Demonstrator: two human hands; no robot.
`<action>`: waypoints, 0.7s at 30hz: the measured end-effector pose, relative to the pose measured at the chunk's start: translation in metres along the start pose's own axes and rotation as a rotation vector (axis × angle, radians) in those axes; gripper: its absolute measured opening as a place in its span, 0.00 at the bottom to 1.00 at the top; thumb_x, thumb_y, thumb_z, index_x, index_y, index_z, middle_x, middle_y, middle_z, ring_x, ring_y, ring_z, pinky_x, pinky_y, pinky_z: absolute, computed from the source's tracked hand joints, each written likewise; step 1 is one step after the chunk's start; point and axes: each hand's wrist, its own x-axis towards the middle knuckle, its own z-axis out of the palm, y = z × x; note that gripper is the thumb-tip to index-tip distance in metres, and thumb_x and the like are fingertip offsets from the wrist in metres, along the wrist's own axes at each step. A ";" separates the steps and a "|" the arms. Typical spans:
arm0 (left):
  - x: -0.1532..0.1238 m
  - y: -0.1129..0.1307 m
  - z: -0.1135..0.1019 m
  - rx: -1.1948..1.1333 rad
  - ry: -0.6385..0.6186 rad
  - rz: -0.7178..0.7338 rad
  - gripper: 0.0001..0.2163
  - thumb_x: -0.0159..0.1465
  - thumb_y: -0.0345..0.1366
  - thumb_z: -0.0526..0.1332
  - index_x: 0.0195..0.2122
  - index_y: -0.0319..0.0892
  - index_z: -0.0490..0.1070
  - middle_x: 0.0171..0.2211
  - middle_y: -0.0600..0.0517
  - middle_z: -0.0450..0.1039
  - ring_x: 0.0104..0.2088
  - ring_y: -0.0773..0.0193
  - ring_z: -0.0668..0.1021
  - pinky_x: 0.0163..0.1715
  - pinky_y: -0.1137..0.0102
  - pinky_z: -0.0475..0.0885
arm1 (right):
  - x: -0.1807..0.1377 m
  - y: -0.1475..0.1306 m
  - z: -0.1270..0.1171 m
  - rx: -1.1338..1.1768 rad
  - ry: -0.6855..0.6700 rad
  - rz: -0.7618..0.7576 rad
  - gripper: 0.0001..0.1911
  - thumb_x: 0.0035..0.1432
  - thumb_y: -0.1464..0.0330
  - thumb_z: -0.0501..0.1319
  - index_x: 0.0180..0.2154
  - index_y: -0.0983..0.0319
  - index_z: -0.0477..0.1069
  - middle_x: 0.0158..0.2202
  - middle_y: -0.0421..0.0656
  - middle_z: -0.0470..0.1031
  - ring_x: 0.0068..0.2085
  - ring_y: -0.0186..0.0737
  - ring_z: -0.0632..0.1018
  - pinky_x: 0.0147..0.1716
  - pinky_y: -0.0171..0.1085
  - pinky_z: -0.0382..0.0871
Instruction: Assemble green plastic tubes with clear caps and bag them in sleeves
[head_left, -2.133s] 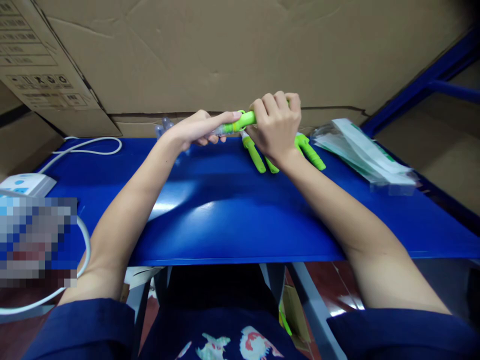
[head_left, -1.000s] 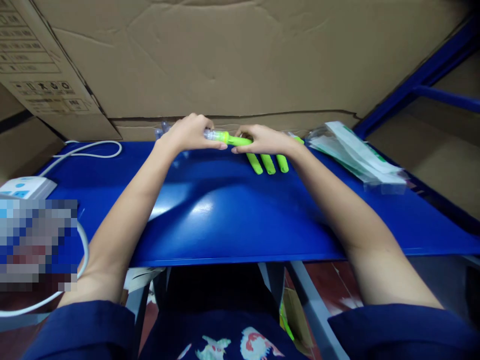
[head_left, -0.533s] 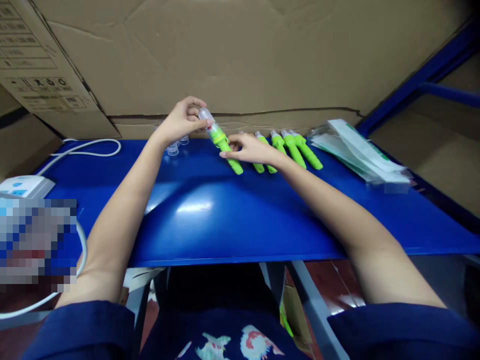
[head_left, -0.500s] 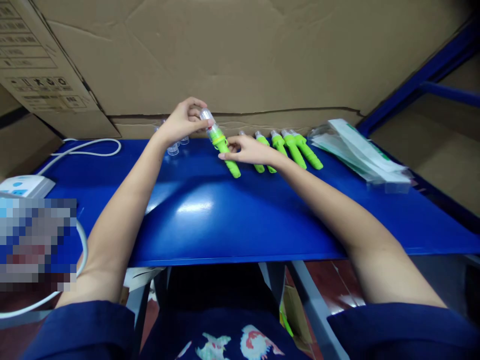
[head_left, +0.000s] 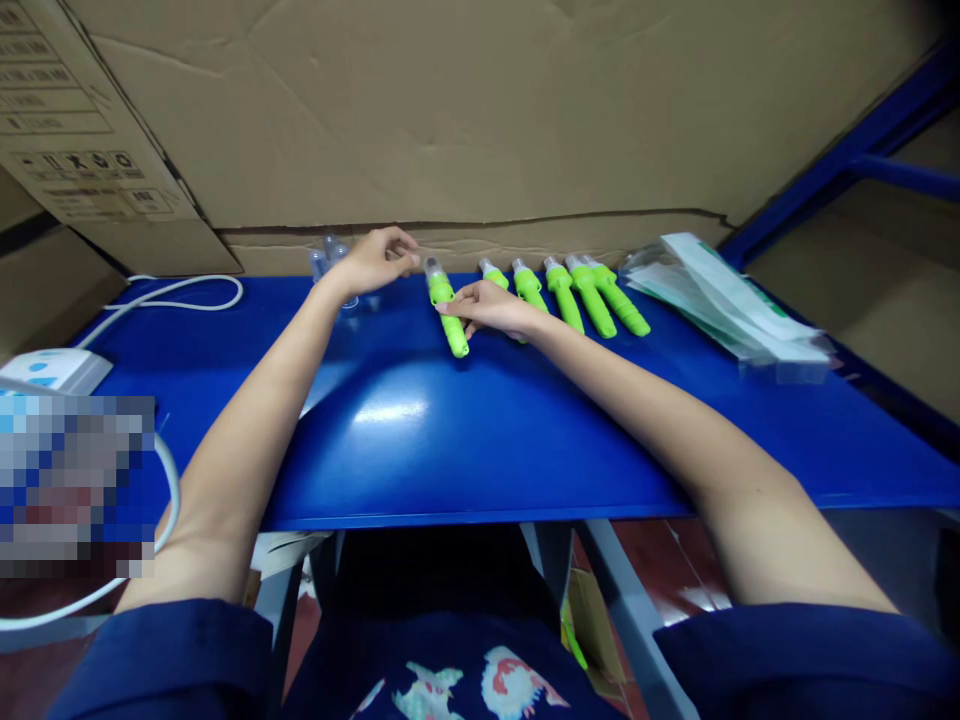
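My right hand grips a lime-green stick with a clear tip, its thumb along the handle. The stick slants over the blue table, clear tip toward the cardboard. Just left of that tip, my left hand is apart from the stick, fingers loosely bent and the thumb below them, with nothing visible in them. Behind its wrist stand several clear plastic caps, partly hidden. To the right of my right hand several similar green sticks lie in a row; the nearest ones are partly covered by that hand.
Clear plastic bags with white and green strips lie at the table's right. A white power strip and its white cable are on the left. A cardboard wall backs the blue table.
My left hand has come off the stick's clear top and moved slightly down and left. The stick, still in my right hand, has tilted a little more upright in view.
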 end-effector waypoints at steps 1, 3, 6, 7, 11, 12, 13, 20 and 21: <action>0.000 0.000 0.001 0.023 -0.037 0.003 0.15 0.65 0.36 0.63 0.52 0.40 0.75 0.48 0.42 0.82 0.43 0.59 0.83 0.46 0.66 0.76 | 0.001 0.002 -0.002 -0.009 0.014 0.006 0.18 0.57 0.67 0.78 0.25 0.63 0.72 0.20 0.40 0.75 0.20 0.29 0.74 0.20 0.26 0.74; -0.001 0.002 0.002 0.073 -0.150 0.002 0.15 0.64 0.37 0.63 0.51 0.40 0.76 0.42 0.44 0.83 0.42 0.58 0.83 0.45 0.65 0.76 | 0.004 0.004 -0.003 -0.019 0.044 0.014 0.18 0.57 0.66 0.78 0.24 0.63 0.72 0.18 0.39 0.73 0.19 0.28 0.73 0.18 0.26 0.73; -0.003 0.007 0.006 0.150 -0.290 0.000 0.19 0.64 0.41 0.62 0.52 0.39 0.77 0.40 0.45 0.84 0.42 0.56 0.84 0.43 0.67 0.75 | 0.005 0.007 -0.001 0.001 0.077 0.011 0.17 0.59 0.66 0.76 0.25 0.64 0.73 0.18 0.39 0.74 0.19 0.28 0.74 0.20 0.25 0.74; -0.004 0.009 0.007 0.176 -0.305 0.003 0.20 0.63 0.42 0.62 0.53 0.38 0.77 0.41 0.44 0.84 0.42 0.56 0.84 0.42 0.68 0.75 | 0.005 0.007 0.000 0.017 0.072 0.008 0.16 0.60 0.67 0.76 0.26 0.64 0.73 0.19 0.40 0.75 0.20 0.29 0.75 0.21 0.26 0.76; -0.004 0.009 0.011 0.253 -0.268 0.034 0.20 0.62 0.43 0.61 0.52 0.38 0.77 0.44 0.44 0.84 0.43 0.57 0.83 0.43 0.70 0.73 | 0.004 0.004 0.002 0.013 0.015 0.006 0.13 0.58 0.69 0.77 0.32 0.64 0.74 0.23 0.41 0.79 0.25 0.32 0.80 0.25 0.29 0.79; -0.003 0.008 0.011 0.265 -0.262 0.031 0.18 0.62 0.42 0.62 0.50 0.39 0.78 0.43 0.45 0.84 0.43 0.57 0.83 0.43 0.70 0.73 | 0.004 0.003 0.001 -0.024 0.015 -0.003 0.12 0.59 0.70 0.76 0.33 0.64 0.74 0.24 0.41 0.79 0.25 0.33 0.80 0.24 0.29 0.78; -0.002 0.007 0.011 0.274 -0.260 0.021 0.16 0.62 0.42 0.62 0.47 0.40 0.78 0.42 0.46 0.84 0.41 0.58 0.83 0.42 0.70 0.73 | 0.005 0.002 -0.001 -0.079 0.027 -0.019 0.10 0.61 0.72 0.74 0.33 0.64 0.75 0.26 0.42 0.79 0.25 0.33 0.80 0.23 0.29 0.76; -0.002 0.003 0.000 0.331 -0.031 -0.028 0.06 0.62 0.37 0.63 0.37 0.42 0.77 0.36 0.45 0.82 0.41 0.54 0.82 0.45 0.65 0.73 | 0.014 0.007 -0.041 -0.852 0.475 -0.194 0.05 0.65 0.73 0.63 0.43 0.64 0.77 0.48 0.54 0.83 0.51 0.55 0.83 0.54 0.49 0.77; -0.003 0.001 -0.004 0.346 0.054 -0.031 0.07 0.61 0.36 0.63 0.38 0.42 0.78 0.39 0.44 0.82 0.44 0.53 0.82 0.47 0.63 0.73 | 0.015 0.010 -0.047 -0.922 0.518 -0.164 0.08 0.65 0.72 0.63 0.45 0.65 0.76 0.51 0.56 0.82 0.55 0.58 0.81 0.56 0.52 0.75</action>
